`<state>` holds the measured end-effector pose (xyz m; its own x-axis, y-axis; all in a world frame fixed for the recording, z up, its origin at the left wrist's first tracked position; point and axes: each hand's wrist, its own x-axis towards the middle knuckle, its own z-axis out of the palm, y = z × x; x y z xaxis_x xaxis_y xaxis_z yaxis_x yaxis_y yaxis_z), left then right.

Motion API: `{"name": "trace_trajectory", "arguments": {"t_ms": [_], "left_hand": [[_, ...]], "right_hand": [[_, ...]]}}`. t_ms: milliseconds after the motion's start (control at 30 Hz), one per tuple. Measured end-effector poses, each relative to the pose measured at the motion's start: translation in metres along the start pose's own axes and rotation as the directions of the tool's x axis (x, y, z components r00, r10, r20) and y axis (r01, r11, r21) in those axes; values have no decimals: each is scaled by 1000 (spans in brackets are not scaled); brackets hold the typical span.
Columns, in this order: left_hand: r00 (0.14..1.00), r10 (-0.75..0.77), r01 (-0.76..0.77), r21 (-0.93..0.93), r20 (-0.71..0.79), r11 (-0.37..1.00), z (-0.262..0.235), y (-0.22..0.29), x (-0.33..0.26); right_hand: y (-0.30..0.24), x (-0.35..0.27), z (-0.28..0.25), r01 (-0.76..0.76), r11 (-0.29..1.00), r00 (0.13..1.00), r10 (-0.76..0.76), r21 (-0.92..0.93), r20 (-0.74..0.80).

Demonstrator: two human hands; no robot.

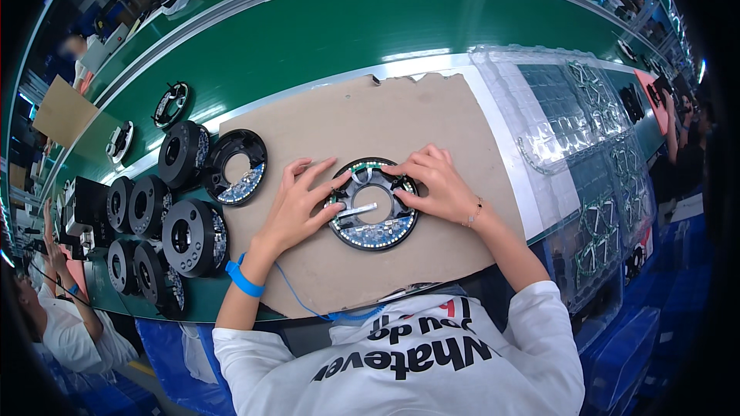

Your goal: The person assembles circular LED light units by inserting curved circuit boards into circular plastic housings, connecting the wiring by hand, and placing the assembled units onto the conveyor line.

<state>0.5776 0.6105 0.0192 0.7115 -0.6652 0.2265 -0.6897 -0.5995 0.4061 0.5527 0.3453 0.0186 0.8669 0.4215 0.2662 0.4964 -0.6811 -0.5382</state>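
Observation:
A round black housing (376,239) with a hole in its middle lies on the brown cardboard sheet in front of me. A blue circuit board fills its near part, and small pale LEDs line its rim. My left hand (299,202) grips the housing's left side, index finger on the upper left rim and thumb near a short white strip (358,210). From the right, my right hand (438,183) holds the opposite side, its index finger at the top rim and thumb on the inner black part. A green piece with a white wire (361,175) sits between the fingertips.
Several similar black round housings (190,237) stand to the left, one open housing (236,168) leaning beside the cardboard (455,254). Clear plastic trays (559,119) with green ring-shaped boards lie on the right. A blue wrist strap (245,278) trails a cord. Other people work at both sides.

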Motion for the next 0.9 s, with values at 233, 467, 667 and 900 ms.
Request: {"name": "trace_trajectory", "arguments": {"t_ms": [233, 467, 667, 900], "left_hand": [[998, 10, -8, 23, -55, 1000, 3, 2, 2], [994, 5, 1, 51, -107, 999, 5, 5, 3], [997, -69, 69, -10, -29, 998, 1, 4, 2], [978, -205, 171, -383, -49, 908, 2, 6, 3]], "right_hand": [[1, -1, 5, 26, 999, 996, -28, -27, -84], [-1, 0, 4, 47, 996, 995, -53, -71, -84], [-17, -7, -7, 63, 997, 998, -63, -55, -14], [-19, 30, -38, 124, 992, 965, -122, 9, 230]]}}
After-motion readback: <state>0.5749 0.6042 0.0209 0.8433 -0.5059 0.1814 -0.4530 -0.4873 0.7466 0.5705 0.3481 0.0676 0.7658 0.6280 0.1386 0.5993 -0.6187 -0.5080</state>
